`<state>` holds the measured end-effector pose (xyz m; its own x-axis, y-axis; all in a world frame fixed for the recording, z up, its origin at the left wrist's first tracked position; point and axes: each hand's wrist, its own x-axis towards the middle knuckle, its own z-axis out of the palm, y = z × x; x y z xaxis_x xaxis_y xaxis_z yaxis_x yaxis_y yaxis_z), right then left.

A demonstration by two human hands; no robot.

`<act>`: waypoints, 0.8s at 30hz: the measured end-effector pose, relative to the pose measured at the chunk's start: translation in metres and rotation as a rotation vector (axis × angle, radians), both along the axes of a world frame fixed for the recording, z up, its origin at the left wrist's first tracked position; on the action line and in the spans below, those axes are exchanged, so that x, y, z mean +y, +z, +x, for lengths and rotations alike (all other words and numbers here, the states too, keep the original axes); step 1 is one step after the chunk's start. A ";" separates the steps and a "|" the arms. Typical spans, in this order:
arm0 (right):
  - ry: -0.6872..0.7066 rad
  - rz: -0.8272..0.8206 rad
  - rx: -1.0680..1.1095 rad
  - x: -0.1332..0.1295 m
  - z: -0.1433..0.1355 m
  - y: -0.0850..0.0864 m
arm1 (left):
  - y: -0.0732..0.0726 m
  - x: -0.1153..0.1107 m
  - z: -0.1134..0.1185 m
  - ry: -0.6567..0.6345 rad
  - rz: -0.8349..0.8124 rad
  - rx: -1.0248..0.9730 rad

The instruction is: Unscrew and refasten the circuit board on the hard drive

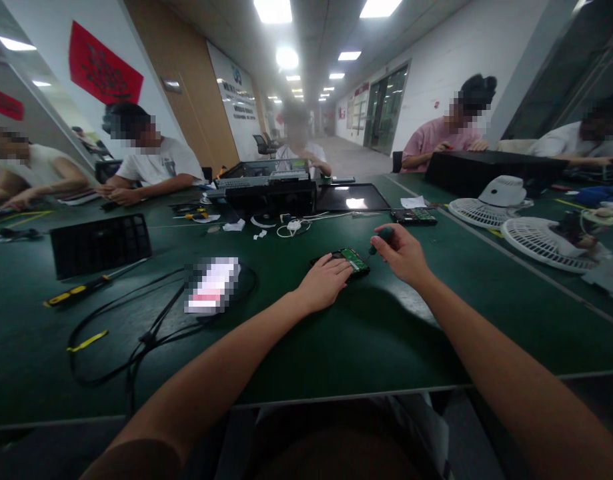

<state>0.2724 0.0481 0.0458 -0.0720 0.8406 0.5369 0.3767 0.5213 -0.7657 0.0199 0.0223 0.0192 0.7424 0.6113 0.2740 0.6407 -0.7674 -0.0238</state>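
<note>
A hard drive [355, 261] lies on the green table with its green circuit board facing up. My left hand [326, 279] is laid across its left part, fingers over the top and thumb by the near edge, holding it against the table. In my right hand [400, 252], closed, is a screwdriver [385, 233] with a dark green handle. Its shaft slants down toward the drive's right end; whether the tip touches a screw is too small to tell. A second hard drive [413, 217] with a green board sits farther back to the right.
Left of my hands lie a blurred-out phone [213, 285], black cables [147, 339], a yellow-black screwdriver [81, 289] and a dark panel [101, 245]. An opened equipment case [269, 190] and a flat screen [353, 198] stand ahead. White fan parts [491, 203] lie right. Several people sit around the table.
</note>
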 end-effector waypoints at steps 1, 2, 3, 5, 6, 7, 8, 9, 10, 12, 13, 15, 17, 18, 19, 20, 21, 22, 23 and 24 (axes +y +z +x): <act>-0.008 0.019 -0.017 -0.001 0.000 0.000 | -0.001 0.000 -0.001 -0.005 0.012 0.004; -0.021 0.040 -0.037 -0.002 -0.001 0.001 | -0.001 0.001 -0.002 -0.011 0.024 0.008; -0.041 0.060 -0.060 -0.003 -0.002 0.001 | -0.002 0.001 -0.004 -0.018 0.033 0.013; -0.089 0.089 -0.120 -0.006 -0.004 0.002 | -0.002 0.001 -0.007 -0.027 0.047 0.020; -0.109 0.098 -0.148 -0.008 -0.005 0.003 | -0.002 0.001 -0.009 -0.029 0.051 0.024; -0.121 0.104 -0.169 -0.009 -0.006 0.003 | -0.003 0.001 -0.011 -0.030 0.055 0.028; -0.126 0.110 -0.185 -0.011 -0.007 0.004 | -0.003 0.001 -0.012 -0.029 0.059 0.031; -0.124 0.117 -0.192 -0.012 -0.008 0.004 | -0.004 0.000 -0.013 -0.027 0.063 0.035; -0.118 0.124 -0.191 -0.013 -0.010 0.005 | -0.006 0.000 -0.014 -0.024 0.068 0.037; -0.107 0.138 -0.167 -0.014 -0.013 0.005 | -0.008 0.000 -0.015 -0.018 0.078 0.041; -0.101 0.141 -0.143 -0.014 -0.014 0.004 | -0.010 0.000 -0.015 -0.017 0.082 0.043; -0.075 0.127 -0.071 -0.013 -0.017 0.002 | -0.012 0.000 -0.016 -0.019 0.092 0.043; -0.022 0.091 0.026 -0.011 -0.020 -0.001 | -0.013 -0.001 -0.016 -0.023 0.099 0.039; 0.011 0.072 0.075 -0.010 -0.021 -0.002 | -0.013 -0.001 -0.016 -0.025 0.100 0.036; 0.043 0.055 0.118 -0.009 -0.022 -0.003 | -0.013 -0.001 -0.017 -0.026 0.101 0.033; 0.068 0.043 0.153 -0.008 -0.022 -0.004 | -0.013 -0.001 -0.017 -0.026 0.101 0.030; 0.084 0.036 0.178 -0.007 -0.022 -0.005 | -0.013 -0.001 -0.017 -0.026 0.100 0.027; 0.095 0.027 0.195 -0.007 -0.022 -0.005 | -0.013 -0.001 -0.018 -0.025 0.101 0.024; 0.105 0.015 0.213 -0.007 -0.022 -0.004 | -0.013 -0.001 -0.018 -0.023 0.102 0.022; 0.121 -0.001 0.238 -0.008 -0.022 -0.003 | -0.013 -0.001 -0.018 -0.022 0.104 0.020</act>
